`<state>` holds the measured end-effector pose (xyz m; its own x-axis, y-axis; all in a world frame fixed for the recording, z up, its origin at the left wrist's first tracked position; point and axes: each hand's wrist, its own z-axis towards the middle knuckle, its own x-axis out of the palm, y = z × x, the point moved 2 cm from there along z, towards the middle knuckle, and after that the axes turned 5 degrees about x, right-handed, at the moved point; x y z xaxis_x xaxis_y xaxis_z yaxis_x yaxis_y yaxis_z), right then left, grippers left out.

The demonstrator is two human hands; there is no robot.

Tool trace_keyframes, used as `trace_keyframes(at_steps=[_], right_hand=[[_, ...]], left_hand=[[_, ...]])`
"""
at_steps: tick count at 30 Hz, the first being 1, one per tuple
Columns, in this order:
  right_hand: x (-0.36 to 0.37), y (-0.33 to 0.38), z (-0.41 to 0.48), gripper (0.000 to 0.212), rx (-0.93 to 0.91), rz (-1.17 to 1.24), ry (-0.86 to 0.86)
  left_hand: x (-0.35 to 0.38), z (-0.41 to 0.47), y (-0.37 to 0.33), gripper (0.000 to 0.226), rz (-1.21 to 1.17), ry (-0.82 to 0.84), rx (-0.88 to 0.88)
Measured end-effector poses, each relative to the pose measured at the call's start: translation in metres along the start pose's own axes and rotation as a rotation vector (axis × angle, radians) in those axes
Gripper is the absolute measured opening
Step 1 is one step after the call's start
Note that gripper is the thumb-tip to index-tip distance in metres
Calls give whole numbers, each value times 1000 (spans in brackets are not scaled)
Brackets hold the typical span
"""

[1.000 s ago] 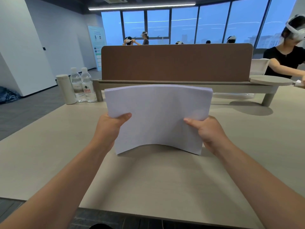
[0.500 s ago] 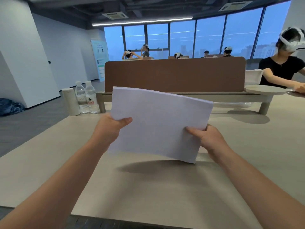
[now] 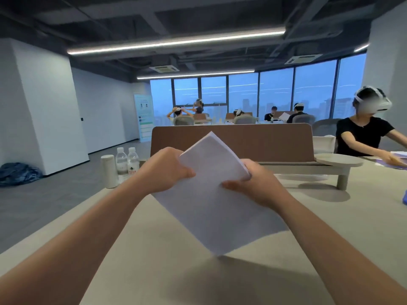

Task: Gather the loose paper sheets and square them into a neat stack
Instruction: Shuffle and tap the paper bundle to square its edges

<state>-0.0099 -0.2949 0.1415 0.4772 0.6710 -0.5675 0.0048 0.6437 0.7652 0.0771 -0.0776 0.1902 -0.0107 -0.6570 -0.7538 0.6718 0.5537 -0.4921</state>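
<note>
Our left grip [image 3: 169,170] is closed round the upper left edge of a white stack of paper sheets [image 3: 211,208]. The thumb lies across the near face and the fingers are hidden behind. Our right grip [image 3: 253,186] is closed on the opposite edge, with the thumb pressed flat on the near face and pointing toward the left grip, and the fingers curled round the far side. Between the two grips the stack stands turned on a corner like a diamond. One corner rises above both grips and the opposite one points down below them at the pale beige table [image 3: 154,271]. A shadow lies on the table just under that low corner, and we cannot tell whether the corner touches the surface. The sheet edges look fairly even where they show beside the right grip.

Beyond the grips a brown rounded divider panel [image 3: 264,142] stands upright across the table. Left of the left grip, near the table's edge, stand a white cylindrical flask [image 3: 109,170] and two clear plastic water bottles [image 3: 127,160], close together. Well off to the right of the right grip sits a person in a black T-shirt [image 3: 361,137] wearing a white headset, with one arm reaching over papers on the table.
</note>
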Motion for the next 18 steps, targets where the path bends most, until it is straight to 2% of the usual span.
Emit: trace_keyframes(at_steps=[1,2,5,8,11,13,15,18], right_hand=[[1,3,-3,35,14,21,56],[2,4,-6,26,25,52,94],[6,1,-14,24,51,134,142],[8,-2,-15,19,55,178,101],[6,-11,-15,22,127,442,84],[5,-19,-15,24,155,586,56],[5,-29,-13,24,170,612,14],[11,-41,-8,26,227,697,-18]], left_hand=[[-2,-1,-3,11,26,7,11],[-4,-2,-5,12,43,12,17],[-9,-3,-7,12,55,23,15],[-16,-4,-1,18,88,27,-25],[-24,-5,18,28,82,-47,-86],[-24,-4,34,25,-42,-95,-109],[-15,-5,44,21,-344,-107,-158],[10,-9,50,25,-593,-11,-191]])
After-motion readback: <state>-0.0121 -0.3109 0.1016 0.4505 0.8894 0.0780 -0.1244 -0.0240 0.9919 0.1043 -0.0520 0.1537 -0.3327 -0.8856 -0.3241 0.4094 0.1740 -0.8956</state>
